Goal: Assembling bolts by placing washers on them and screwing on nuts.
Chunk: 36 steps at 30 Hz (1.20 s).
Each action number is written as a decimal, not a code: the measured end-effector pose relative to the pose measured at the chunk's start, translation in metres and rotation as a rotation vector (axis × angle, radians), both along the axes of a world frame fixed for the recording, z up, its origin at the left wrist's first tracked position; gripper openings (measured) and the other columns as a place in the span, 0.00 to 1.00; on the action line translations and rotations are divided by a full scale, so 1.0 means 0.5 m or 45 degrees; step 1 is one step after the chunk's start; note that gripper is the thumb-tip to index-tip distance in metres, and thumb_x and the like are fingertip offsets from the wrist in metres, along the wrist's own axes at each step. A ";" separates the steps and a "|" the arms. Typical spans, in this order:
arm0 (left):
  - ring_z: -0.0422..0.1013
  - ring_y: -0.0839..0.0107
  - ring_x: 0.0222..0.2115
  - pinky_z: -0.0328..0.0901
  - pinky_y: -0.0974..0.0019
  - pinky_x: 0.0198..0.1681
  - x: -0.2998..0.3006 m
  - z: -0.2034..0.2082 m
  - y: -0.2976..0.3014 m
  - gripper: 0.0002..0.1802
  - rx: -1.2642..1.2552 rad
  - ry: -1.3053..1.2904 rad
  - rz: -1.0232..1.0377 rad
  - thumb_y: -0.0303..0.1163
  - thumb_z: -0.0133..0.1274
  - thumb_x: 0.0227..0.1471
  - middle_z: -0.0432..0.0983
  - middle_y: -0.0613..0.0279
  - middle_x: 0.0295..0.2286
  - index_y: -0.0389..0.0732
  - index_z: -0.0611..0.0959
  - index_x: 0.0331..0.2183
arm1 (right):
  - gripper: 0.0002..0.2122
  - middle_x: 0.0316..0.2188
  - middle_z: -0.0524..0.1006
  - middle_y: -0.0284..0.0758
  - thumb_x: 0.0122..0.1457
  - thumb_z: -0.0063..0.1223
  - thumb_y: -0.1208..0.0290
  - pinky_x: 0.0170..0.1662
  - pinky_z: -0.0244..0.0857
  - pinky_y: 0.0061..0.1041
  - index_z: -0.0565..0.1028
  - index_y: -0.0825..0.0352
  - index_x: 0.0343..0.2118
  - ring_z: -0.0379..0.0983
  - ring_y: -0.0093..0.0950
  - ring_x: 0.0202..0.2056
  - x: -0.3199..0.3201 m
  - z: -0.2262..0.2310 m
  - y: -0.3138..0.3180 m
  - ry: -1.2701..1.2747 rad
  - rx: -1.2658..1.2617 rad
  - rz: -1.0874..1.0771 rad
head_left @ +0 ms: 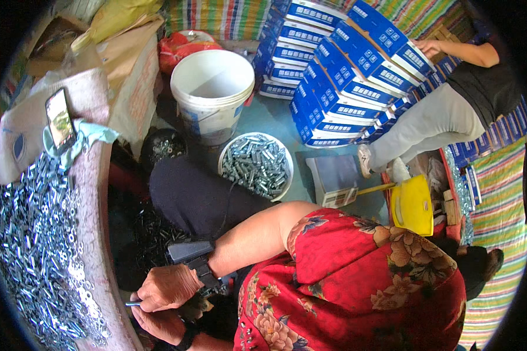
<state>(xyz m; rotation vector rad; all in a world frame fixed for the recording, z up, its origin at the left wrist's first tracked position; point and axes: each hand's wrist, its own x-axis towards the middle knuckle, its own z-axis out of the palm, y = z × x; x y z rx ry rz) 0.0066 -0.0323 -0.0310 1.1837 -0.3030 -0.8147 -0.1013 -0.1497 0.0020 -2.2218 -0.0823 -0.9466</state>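
My right hand (168, 286) is closed at the lower left, a black box-shaped device strapped on its wrist. Its fingertips pinch a small silver metal piece (133, 303), which pokes out toward the worktable. Just below, my left hand (158, 325) touches it with bent fingers. What those fingers hold is partly hidden by the right hand. Beside both hands, a pale raised edge (102, 234) borders a big heap of metal sleeves (32, 228), with washers (79, 275) scattered along it.
A phone (60, 120) leans on a cloth beyond the heap. A tub of metal sleeves (256, 167), a white bucket (212, 88) and a scale (335, 178) stand on the floor. Stacked blue boxes (339, 88), a yellow scoop (413, 205) and another person (451, 105) are to the right.
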 end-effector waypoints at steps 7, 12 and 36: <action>0.67 0.74 0.35 0.61 0.72 0.36 -0.008 0.001 -0.015 0.18 0.212 -0.260 0.095 0.39 0.43 0.54 0.70 0.62 0.36 0.38 0.70 0.43 | 0.10 0.20 0.66 0.34 0.44 0.53 0.64 0.25 0.60 0.29 0.66 0.64 0.18 0.65 0.32 0.25 -0.063 0.032 -0.069 -0.087 -0.234 -0.278; 0.65 0.81 0.28 0.57 0.77 0.27 0.006 0.021 -0.010 0.14 0.243 -0.114 -0.132 0.40 0.42 0.55 0.71 0.67 0.29 0.43 0.72 0.40 | 0.18 0.38 0.66 0.34 0.40 0.55 0.59 0.47 0.52 0.40 0.70 0.64 0.33 0.57 0.37 0.47 -0.197 0.035 -0.163 0.366 -0.453 -0.684; 0.65 0.74 0.30 0.60 0.74 0.32 -0.021 0.003 -0.029 0.19 0.293 -0.366 -0.304 0.35 0.42 0.55 0.70 0.61 0.31 0.37 0.68 0.47 | 0.12 0.21 0.69 0.32 0.35 0.58 0.61 0.40 0.52 0.34 0.69 0.62 0.15 0.65 0.32 0.32 -0.196 -0.057 -0.224 -0.156 -0.239 -0.765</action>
